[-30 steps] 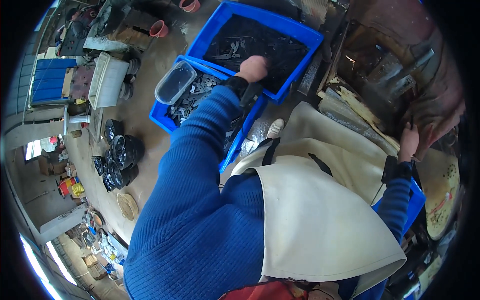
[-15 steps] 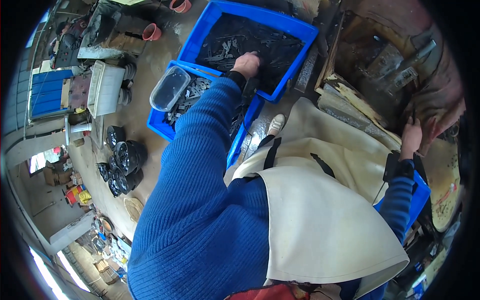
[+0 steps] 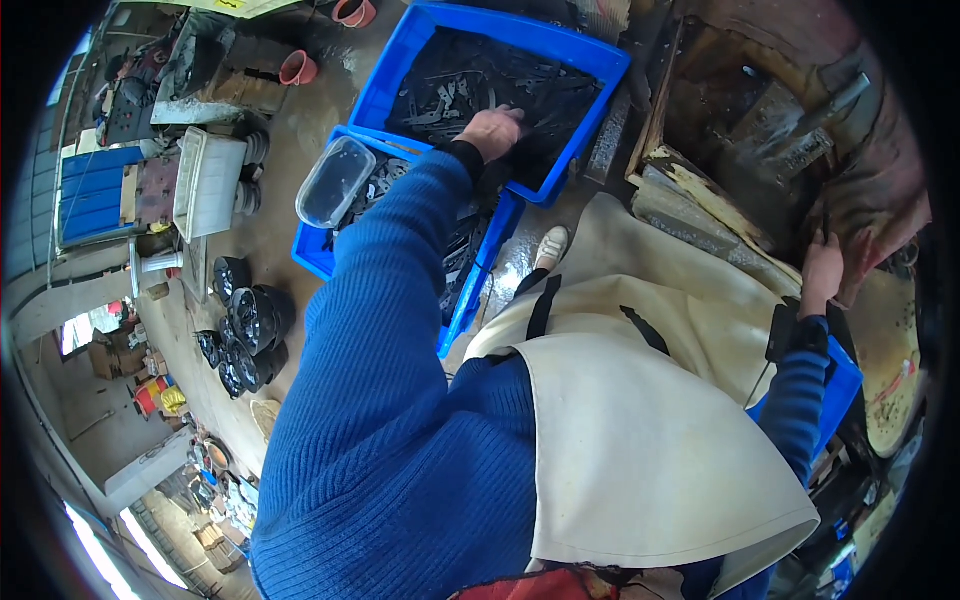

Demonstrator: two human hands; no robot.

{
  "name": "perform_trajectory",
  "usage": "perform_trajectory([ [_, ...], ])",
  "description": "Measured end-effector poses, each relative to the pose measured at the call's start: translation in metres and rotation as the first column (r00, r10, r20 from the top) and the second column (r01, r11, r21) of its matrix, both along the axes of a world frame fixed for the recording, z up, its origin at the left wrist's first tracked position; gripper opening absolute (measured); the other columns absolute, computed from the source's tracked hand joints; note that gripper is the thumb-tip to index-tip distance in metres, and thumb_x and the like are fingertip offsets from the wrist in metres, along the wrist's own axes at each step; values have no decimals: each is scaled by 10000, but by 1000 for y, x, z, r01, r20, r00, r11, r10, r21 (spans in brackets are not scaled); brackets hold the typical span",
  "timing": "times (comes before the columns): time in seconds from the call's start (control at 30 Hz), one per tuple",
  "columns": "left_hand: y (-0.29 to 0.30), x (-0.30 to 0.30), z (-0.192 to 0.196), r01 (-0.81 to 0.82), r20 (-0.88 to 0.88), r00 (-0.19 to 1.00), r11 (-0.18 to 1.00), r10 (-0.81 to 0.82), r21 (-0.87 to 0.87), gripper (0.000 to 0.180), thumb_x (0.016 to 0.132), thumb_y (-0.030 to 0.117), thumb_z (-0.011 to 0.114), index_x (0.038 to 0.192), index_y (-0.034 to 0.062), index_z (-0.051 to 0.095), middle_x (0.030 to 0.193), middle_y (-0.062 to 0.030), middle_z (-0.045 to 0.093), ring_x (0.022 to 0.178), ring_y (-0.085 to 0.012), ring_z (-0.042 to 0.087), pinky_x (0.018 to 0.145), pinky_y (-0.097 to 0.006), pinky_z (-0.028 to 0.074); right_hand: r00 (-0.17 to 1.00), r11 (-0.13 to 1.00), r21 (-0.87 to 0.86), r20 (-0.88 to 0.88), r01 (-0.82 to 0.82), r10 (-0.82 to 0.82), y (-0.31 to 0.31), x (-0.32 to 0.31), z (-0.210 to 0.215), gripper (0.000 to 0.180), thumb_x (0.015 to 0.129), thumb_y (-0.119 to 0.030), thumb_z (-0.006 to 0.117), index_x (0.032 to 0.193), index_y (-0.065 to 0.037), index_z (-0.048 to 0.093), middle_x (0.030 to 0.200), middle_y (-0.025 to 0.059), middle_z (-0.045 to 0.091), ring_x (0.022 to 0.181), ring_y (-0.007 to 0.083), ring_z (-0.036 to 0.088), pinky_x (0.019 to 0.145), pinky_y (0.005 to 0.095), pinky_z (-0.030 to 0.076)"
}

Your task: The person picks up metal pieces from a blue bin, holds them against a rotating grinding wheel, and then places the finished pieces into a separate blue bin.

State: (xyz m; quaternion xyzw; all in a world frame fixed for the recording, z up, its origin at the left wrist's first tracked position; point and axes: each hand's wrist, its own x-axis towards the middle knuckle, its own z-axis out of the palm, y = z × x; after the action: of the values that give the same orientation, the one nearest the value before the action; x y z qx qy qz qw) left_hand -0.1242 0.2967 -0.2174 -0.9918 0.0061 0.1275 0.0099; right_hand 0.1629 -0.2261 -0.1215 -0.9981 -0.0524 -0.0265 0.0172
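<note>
My left hand [image 3: 492, 132] is over a blue plastic bin [image 3: 365, 100] at the top middle, low above a heap of flat dark metal pieces [image 3: 440, 105]. Its fingers look bent together; whatever they grip is hidden. On the right, my right hand [image 3: 823, 270] pinches a thin dark strip-like piece [image 3: 826, 222] that points upward, beside a dirty wooden-edged work box [image 3: 650, 130]. Most of that piece is lost against the dark background.
A second blue bin [image 3: 312, 255] with more metal pieces and a clear plastic tub [image 3: 337, 182] adjoins the first. A pale apron [image 3: 660, 440] covers my lap. Black buckets [image 3: 255, 320] stand at left, and a red pot [image 3: 298, 68] sits on the floor farther off.
My left hand has drawn back slightly toward the lower left and turned, so more of its fingers show. My right hand stays in nearly the same place with its piece.
</note>
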Motion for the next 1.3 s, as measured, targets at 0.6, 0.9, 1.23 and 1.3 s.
perform_trajectory([
  [0.6,-101,49,148,23,-243,857,-505,455,-863,325,930,-16,442,1236,71,507,994,-86,654,662,-81,528,570,-205,466,993,934,341,83,-103,79,-26,18,-8,301,904,-275,574,1085,-39,619,688,106,600,604,232,578,517,351,467],
  [0.9,-202,130,134,274,428,829,406,359,-872,229,852,-42,494,970,81,647,876,-79,619,690,-184,577,624,-288,502,745,-110,811,-463,574,480,-7,-16,77,294,905,-81,537,1196,-45,557,758,-44,475,587,75,436,515,215,368],
  [1.23,-220,157,130,73,543,799,854,259,-515,87,761,36,553,806,93,601,822,-125,589,789,-325,614,665,-426,508,856,25,907,-404,420,323,35,27,120,265,886,-147,606,1132,-50,596,758,-46,491,616,82,469,548,233,405],
  [1.3,-221,157,134,56,537,798,855,272,-515,73,755,46,559,795,95,596,826,-128,590,791,-327,616,662,-435,506,901,112,928,-372,355,225,50,42,135,264,878,-169,625,1111,-47,607,758,-47,497,628,87,486,556,241,418],
])
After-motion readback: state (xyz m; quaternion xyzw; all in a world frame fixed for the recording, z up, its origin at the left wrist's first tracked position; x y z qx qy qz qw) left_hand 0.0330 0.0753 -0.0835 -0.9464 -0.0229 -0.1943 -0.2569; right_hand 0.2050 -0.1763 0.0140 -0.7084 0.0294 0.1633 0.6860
